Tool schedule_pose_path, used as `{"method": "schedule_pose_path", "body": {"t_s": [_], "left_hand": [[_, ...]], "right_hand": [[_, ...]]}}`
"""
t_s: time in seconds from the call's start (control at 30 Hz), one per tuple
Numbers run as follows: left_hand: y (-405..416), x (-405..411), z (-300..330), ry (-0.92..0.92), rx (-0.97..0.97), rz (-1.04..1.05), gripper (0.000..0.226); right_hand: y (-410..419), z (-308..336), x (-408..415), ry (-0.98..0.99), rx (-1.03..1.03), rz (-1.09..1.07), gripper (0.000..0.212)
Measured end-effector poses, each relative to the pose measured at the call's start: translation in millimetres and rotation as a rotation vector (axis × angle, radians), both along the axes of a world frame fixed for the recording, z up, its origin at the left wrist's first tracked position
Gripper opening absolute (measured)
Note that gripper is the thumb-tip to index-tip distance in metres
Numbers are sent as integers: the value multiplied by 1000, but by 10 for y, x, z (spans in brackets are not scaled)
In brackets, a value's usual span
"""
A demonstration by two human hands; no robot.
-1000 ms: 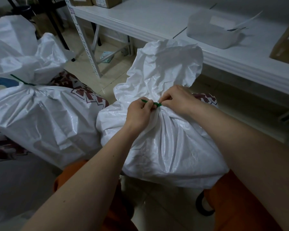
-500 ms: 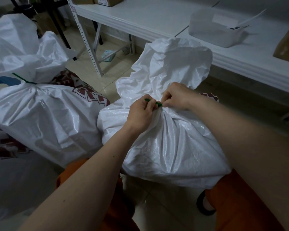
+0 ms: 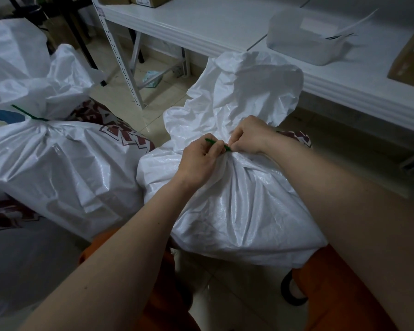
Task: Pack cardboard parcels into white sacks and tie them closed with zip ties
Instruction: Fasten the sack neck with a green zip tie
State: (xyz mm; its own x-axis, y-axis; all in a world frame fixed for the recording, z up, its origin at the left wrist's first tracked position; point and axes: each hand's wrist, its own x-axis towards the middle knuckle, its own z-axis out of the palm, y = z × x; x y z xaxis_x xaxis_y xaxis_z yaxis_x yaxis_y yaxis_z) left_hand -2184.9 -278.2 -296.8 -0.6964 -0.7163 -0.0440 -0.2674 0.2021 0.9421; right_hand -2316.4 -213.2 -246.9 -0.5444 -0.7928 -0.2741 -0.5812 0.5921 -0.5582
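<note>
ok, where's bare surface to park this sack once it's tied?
Free: the white table left of the translucent bin, and the tiled floor between the shelf upright and the sack. Crowded: left side, where the tied sack sits. Both hands, left hand and right hand, are at the neck.

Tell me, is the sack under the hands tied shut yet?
Cinched, perhaps not tight: a green zip tie circles the sack neck, both hands pinching it.

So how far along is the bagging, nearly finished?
One sack on the left already looks done, its neck cinched by a green tie. In hand: the left hand and right hand grip a green zip tie at the front sack's gathered neck. Left: pulling it tight. How many sacks remain isn't visible.
</note>
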Motion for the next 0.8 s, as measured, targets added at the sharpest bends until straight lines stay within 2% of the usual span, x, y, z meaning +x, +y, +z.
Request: {"method": "schedule_pose_path", "body": {"t_s": [0.1,0.17,0.3,0.5,0.8], "left_hand": [[-31,32,-21,53,42,-81,18],[-43,27,-26,47,19,-94,26],[-4,-90,10,-39,-164,38,17],[34,-145,-16,-60,-321,118,11],[17,-168,-19,-121,-394,129,3]], "right_hand": [[17,-42,9,5,-35,-30,6],[24,-73,33,12,-73,-53,7],[9,-154,33,42,-94,-74,9],[42,-194,60,144,-127,-114,7],[66,-175,55,112,-129,-119,7]]}}
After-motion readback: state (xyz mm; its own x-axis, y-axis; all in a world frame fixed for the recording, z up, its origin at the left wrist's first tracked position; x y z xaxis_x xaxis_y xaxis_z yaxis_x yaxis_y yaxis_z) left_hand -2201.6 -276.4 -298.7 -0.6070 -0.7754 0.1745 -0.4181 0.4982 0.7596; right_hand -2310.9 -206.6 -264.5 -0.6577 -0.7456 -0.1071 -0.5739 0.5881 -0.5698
